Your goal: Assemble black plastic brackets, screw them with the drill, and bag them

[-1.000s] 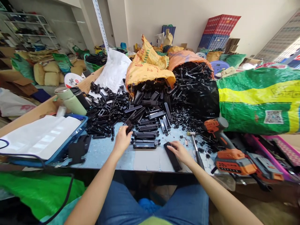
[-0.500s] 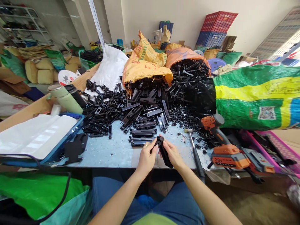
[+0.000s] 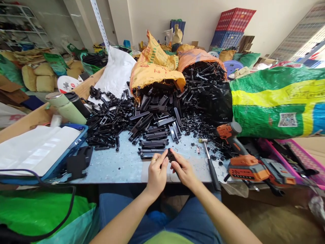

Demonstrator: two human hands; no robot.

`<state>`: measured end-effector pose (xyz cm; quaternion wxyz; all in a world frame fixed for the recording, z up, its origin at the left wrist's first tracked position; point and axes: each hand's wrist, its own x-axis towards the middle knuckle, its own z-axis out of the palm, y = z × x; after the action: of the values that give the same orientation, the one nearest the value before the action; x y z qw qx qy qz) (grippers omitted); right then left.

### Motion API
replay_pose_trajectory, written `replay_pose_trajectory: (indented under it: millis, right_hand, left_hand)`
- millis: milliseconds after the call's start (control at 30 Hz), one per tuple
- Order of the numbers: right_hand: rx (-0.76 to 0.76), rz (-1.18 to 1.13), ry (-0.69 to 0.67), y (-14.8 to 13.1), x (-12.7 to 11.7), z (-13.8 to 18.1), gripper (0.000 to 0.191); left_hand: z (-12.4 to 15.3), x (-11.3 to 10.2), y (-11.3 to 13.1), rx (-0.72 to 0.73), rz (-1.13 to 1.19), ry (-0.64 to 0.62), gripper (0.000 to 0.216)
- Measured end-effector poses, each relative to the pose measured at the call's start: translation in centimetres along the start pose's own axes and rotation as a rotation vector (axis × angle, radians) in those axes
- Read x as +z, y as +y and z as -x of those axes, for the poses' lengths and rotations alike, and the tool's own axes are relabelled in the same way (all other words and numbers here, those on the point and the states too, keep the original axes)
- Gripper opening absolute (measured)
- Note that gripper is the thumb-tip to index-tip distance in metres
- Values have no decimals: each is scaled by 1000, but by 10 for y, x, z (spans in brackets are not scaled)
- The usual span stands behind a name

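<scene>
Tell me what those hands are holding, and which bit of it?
Both hold one black plastic part. The left hand pinches its far end; the right hand wraps the nearer length, mostly hiding it.

Worktop [image 3: 122,162], pale blue, speckled. Far centre: loose heap of black plastic parts [image 3: 203,91] spilling from an orange sack [image 3: 154,67]. Far right: green-and-yellow woven sack [image 3: 276,101] lying on its side. Near right: orange cordless drill [image 3: 247,168], with a hammer [image 3: 210,161] just left of it. Left: blue tray [image 3: 76,142] holding white sheets [image 3: 35,149]; pale green flask [image 3: 66,108] lying tilted beyond it.
</scene>
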<state>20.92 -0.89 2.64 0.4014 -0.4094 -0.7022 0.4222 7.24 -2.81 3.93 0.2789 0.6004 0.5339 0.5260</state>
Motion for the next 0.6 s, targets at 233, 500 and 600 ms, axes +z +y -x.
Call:
replay_pose_trajectory:
  millis: [233,500,600]
  right_hand:
    - [-5,12,231,-4,33,4,51]
    - [-10,185,-97,26,18,-23,46]
    - [-40,491,-34,47,-31,-73,40]
  left_hand:
    - [-8,-1,6,90,60,29,33]
    - [19,2,-43,-288,88,59,40]
    - [43,-6,-59,-355,-80,73,43]
